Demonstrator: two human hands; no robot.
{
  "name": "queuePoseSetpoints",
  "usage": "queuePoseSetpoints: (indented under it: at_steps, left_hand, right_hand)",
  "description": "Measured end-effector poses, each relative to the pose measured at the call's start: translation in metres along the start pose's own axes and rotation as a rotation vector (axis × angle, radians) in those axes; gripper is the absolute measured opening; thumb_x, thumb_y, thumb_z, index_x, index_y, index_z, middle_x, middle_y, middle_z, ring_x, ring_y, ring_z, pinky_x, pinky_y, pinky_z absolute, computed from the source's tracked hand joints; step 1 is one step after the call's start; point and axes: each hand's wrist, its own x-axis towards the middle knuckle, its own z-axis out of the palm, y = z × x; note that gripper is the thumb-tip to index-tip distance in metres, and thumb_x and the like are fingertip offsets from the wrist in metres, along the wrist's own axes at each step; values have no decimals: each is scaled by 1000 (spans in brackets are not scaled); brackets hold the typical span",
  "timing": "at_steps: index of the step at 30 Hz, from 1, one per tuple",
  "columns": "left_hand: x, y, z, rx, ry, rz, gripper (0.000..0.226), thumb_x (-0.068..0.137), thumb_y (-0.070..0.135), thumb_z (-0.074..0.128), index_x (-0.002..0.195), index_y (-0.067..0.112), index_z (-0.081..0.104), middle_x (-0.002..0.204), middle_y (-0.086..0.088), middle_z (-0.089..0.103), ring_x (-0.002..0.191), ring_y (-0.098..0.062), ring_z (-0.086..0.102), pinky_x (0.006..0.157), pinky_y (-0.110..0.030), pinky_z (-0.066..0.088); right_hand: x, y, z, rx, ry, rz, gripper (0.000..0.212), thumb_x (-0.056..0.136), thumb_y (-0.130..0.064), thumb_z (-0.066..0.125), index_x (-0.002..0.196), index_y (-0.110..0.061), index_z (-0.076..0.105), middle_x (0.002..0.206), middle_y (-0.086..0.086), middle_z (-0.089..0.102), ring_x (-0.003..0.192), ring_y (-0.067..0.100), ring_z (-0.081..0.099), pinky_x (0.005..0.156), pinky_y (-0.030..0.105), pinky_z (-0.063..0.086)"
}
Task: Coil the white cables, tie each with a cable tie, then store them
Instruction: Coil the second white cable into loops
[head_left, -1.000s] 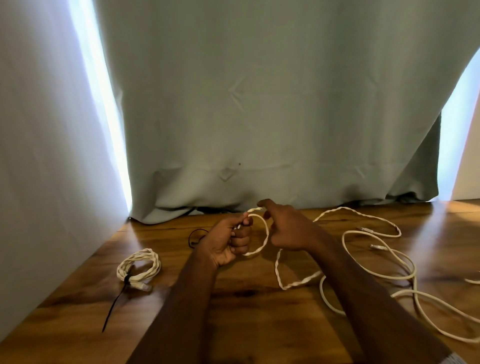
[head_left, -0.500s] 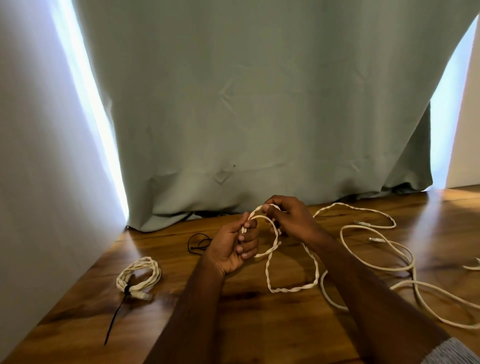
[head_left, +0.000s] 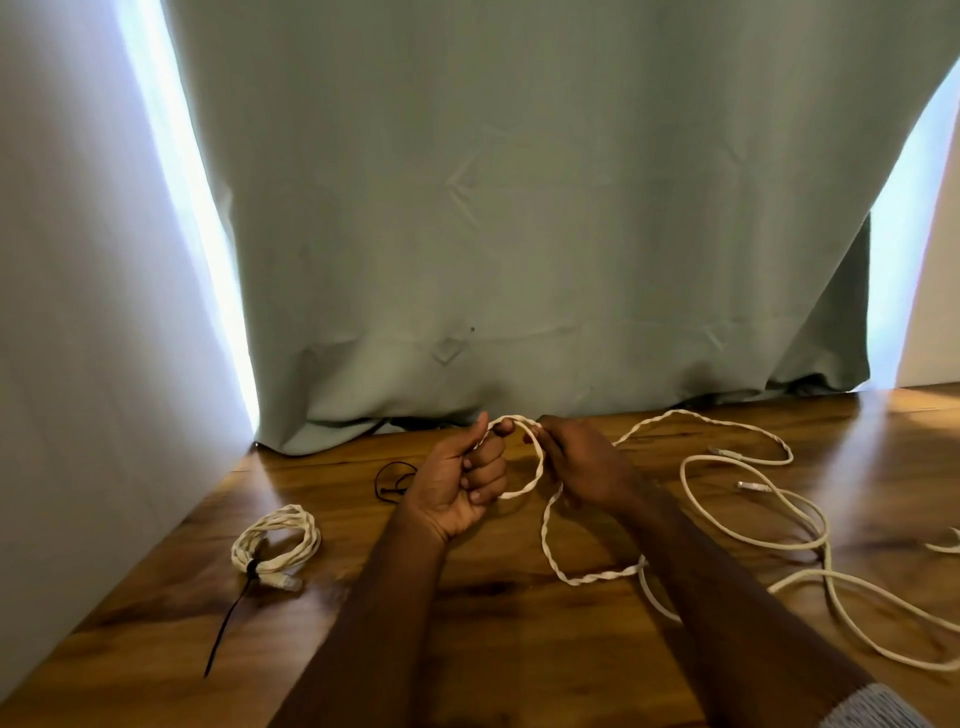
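Observation:
My left hand (head_left: 460, 486) grips a small loop of a white twisted cable (head_left: 587, 576), palm toward me. My right hand (head_left: 584, 462) pinches the same cable at the loop's right side, close to the left fingers. From there the cable hangs to the table and curls under my right forearm. A smooth white cable (head_left: 753, 540) lies in loose loops at the right. At the left rests a coiled white cable (head_left: 275, 540), bound by a black cable tie (head_left: 231, 618) whose tail points toward me.
A loose black cable tie (head_left: 392, 480) lies curled behind my left hand. The wooden table (head_left: 493, 649) ends at a green curtain (head_left: 519, 208) at the back and a pale wall (head_left: 78, 312) on the left. Two cable plugs (head_left: 753, 487) lie at the right.
My right hand has brought more twisted cable over to my left hand, so the loop in the left hand has grown. The slack on the table has shortened.

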Motion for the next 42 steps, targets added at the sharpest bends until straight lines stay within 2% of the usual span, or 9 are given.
queuePoseSetpoints:
  at_steps: [4, 9, 18, 22, 29, 31, 36, 40, 42]
  left_hand:
    - [-2, 2, -2, 40, 12, -6, 32, 97, 28, 41, 103, 0, 56, 44, 6, 32, 28, -3, 28, 32, -18, 18]
    - [-1, -2, 8, 162, -22, -80, 33, 97, 31, 40, 97, 1, 55, 41, 8, 30, 34, -7, 10, 34, -18, 14]
    - [2, -2, -1, 185, 71, -14, 28, 101, 30, 39, 90, 8, 52, 45, 7, 28, 30, -4, 24, 34, -19, 17]
    - [5, 0, 3, 80, 138, 94, 29, 103, 28, 37, 90, 7, 53, 44, 7, 28, 30, -4, 24, 32, -19, 22]
    - [5, 16, 4, -50, 171, 301, 46, 93, 19, 44, 130, -9, 48, 58, 3, 37, 45, -6, 36, 45, -21, 35]
    - [7, 13, 8, -55, 183, 327, 42, 96, 17, 42, 128, -9, 47, 60, 2, 40, 48, -7, 39, 48, -22, 38]
    - [19, 6, 15, -9, 227, 396, 23, 100, 14, 41, 116, 0, 49, 64, -2, 48, 52, -11, 47, 52, -24, 45]
    - [23, 1, 24, 23, 252, 432, 16, 100, 14, 42, 95, 5, 54, 67, -3, 56, 56, -13, 57, 57, -26, 54]
    - [25, -2, 28, 22, 302, 433, 21, 104, 13, 38, 91, 6, 53, 68, -5, 58, 60, -15, 61, 62, -28, 57]
  right_hand:
    - [2, 3, 1, -65, -1, -31, 32, 108, -38, 37, 107, -19, 63, 96, 5, 71, 80, 19, 62, 70, 34, 50]
    - [2, 8, -6, -90, 114, -38, 33, 105, -45, 39, 110, -23, 63, 93, 0, 73, 76, 16, 66, 68, 34, 57]
    - [3, 9, -7, -135, 124, -8, 34, 106, -46, 37, 105, -24, 64, 88, 0, 71, 72, 15, 64, 65, 37, 57]
    - [-1, 6, 0, -89, 36, -30, 32, 107, -41, 40, 103, -23, 65, 89, 0, 69, 76, 17, 62, 67, 33, 48]
    - [-7, 9, -12, -27, -183, 73, 23, 106, -35, 45, 99, -24, 64, 84, -8, 64, 78, 11, 61, 71, 33, 49]
    - [-7, 4, -13, -89, -293, 80, 15, 106, -32, 47, 100, -26, 60, 87, -11, 62, 79, 9, 59, 72, 30, 44]
    - [-5, -26, -20, -252, -495, 81, 8, 103, -24, 49, 102, -22, 56, 108, 7, 64, 96, 25, 58, 81, 34, 46]
    - [-8, -49, -25, -376, -646, 121, 38, 100, -17, 54, 137, -12, 48, 133, 13, 59, 112, 29, 58, 77, 29, 41]
    - [-10, -53, -26, -368, -687, 132, 45, 100, -15, 56, 142, -13, 42, 133, 12, 59, 101, 23, 56, 63, 22, 38]
